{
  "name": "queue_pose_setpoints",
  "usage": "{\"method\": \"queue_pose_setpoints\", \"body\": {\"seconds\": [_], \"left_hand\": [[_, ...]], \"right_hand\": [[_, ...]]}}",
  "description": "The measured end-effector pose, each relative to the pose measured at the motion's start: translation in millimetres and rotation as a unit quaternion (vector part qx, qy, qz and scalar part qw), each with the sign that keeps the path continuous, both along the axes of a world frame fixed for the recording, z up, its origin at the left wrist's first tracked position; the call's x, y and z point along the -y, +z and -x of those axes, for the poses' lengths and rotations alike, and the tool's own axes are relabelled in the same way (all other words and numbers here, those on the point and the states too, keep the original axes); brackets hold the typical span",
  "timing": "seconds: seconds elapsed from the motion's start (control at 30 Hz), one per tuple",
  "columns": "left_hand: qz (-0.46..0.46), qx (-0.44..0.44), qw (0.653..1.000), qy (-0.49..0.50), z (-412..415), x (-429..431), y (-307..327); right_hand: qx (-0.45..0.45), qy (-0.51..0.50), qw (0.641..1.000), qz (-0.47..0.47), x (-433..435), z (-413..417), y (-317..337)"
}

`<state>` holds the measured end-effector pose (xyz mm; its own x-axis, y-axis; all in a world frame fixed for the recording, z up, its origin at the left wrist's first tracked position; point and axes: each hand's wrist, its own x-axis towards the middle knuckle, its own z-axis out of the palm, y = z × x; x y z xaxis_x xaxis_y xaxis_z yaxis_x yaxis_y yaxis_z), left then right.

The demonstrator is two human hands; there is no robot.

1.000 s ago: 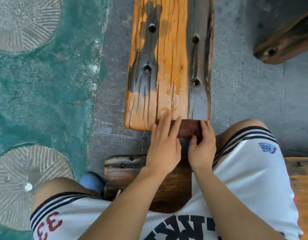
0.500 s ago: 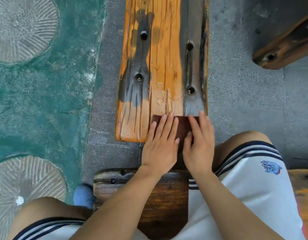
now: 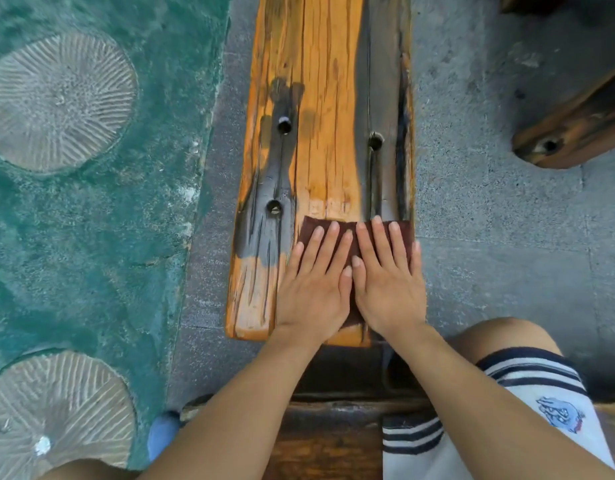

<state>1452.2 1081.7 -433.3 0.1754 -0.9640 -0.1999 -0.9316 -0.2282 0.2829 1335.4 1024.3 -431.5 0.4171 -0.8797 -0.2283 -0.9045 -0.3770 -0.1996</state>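
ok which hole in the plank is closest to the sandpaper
The lower hole in the dark stain on the plank's left side, just off the sandpaper's far left corner. The hole above it and the right-hand hole sit farther up.

Outdoor public seating area, of the park or plaza kind. Evidence: grey granular stone paving point(image 3: 489, 237) underfoot; beside it, a green textured ground surface point(image 3: 91, 244) set with round ribbed stone discs point(image 3: 57, 102); a weathered, orange-stained bench plank point(image 3: 323, 98) with open bolt holes point(image 3: 284, 125) and blackened patches; a second worn timber point(image 3: 576, 133) nearby. Daylight throughout.
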Motion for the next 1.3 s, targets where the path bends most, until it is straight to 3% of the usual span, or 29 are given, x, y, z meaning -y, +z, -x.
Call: {"method": "queue_pose_setpoints", "body": {"seconds": [0.4, 0.63, 1.07, 1.3], "left_hand": [[-0.011, -0.023, 1.000, 0.013, -24, 78, -2], [-0.004, -0.024, 1.000, 0.003, -34, 47, 0], [-0.026, -0.002, 0.996, 0.089, -39, -74, 12], [-0.043, -0.011, 0.993, 0.111, -33, -96, 18]], "right_hand": [[0.014, 0.007, 1.000, 0.003, 77, -28, -7], [-0.018, 0.006, 1.000, -0.003, 42, -37, -1], [-0.022, 0.077, 0.997, -0.024, -64, -58, 7], [-0.009, 0.089, 0.996, -0.031, -82, -56, 18]]}}
